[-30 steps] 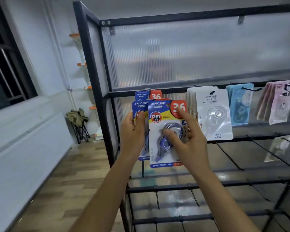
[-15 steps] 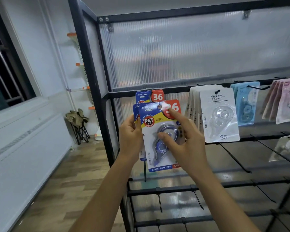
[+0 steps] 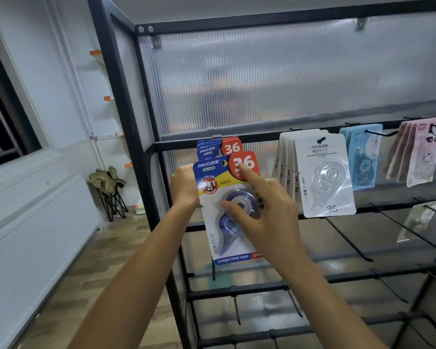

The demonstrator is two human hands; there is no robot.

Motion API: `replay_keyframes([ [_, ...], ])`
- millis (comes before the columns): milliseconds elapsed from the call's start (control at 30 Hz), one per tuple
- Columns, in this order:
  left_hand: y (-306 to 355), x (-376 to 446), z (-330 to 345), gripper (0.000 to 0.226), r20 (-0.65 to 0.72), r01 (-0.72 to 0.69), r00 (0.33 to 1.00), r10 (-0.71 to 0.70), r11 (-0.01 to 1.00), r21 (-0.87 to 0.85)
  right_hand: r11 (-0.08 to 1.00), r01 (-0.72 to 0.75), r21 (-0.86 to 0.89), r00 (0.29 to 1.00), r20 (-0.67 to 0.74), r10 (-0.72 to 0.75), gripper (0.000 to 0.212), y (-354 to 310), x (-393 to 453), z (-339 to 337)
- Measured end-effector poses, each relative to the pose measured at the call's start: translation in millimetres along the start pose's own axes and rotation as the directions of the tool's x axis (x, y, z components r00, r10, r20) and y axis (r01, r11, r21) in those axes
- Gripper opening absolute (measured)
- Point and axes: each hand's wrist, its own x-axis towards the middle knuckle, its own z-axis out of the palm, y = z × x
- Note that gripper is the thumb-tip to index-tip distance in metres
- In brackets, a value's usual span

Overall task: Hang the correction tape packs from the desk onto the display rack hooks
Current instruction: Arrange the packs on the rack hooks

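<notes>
Your right hand (image 3: 267,210) pinches the blue correction tape pack (image 3: 227,210), thumb on the blister, forefinger up at one o'clock on the red "36". Your left hand (image 3: 184,185), at nine o'clock of the pack, grips its left edge. Behind it at twelve o'clock, matching packs (image 3: 219,147) hang on the black display rack (image 3: 126,122); white packs (image 3: 322,175) hang at three o'clock. A folding stool (image 3: 108,187) stands on the wood floor (image 3: 91,278). Since a second ago, the pack has tilted and risen toward the hanging ones.
</notes>
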Motion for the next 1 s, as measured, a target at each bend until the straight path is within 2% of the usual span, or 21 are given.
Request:
replay_keyframes([
  [167,-4.3,9.5,-0.5,0.024,0.041,-0.042,0.998,0.038,0.996,0.078,0.999,0.002,-0.053,1.0,0.008,-0.002,0.066,3.9,3.0,6.0],
  [300,-17.6,5.9,-0.9,0.018,0.046,-0.06,0.997,0.06,0.998,-0.017,0.998,0.01,-0.059,1.0,-0.027,-0.011,0.063,13.5,4.1,15.9],
  [433,-32.3,-5.1,-1.2,0.011,0.054,0.007,0.999,0.0,0.993,-0.121,0.995,-0.01,-0.097,0.999,-0.039,0.007,0.061,32.1,15.1,35.6],
  [567,-41.3,-17.9,-0.4,0.023,0.047,-0.047,0.998,0.047,0.999,-0.01,0.985,-0.012,-0.173,1.0,0.018,0.016,0.063,51.2,32.2,57.3],
  [700,-47.4,-32.1,1.8,0.025,0.045,-0.079,0.996,0.077,0.995,0.052,0.966,-0.044,-0.256,0.996,0.069,0.064,0.068,63.2,43.0,66.3],
  [867,-50.5,-56.2,4.8,0.027,0.028,-0.068,0.997,0.066,0.992,0.103,0.927,-0.048,-0.373,0.999,-0.027,0.041,0.064,60.5,36.8,57.1],
  [1000,-56.9,-78.0,5.1,0.026,-0.014,-0.071,0.997,0.074,0.987,0.146,0.947,0.0,-0.32,0.996,-0.09,-0.03,0.052,58.8,4.3,53.1],
])
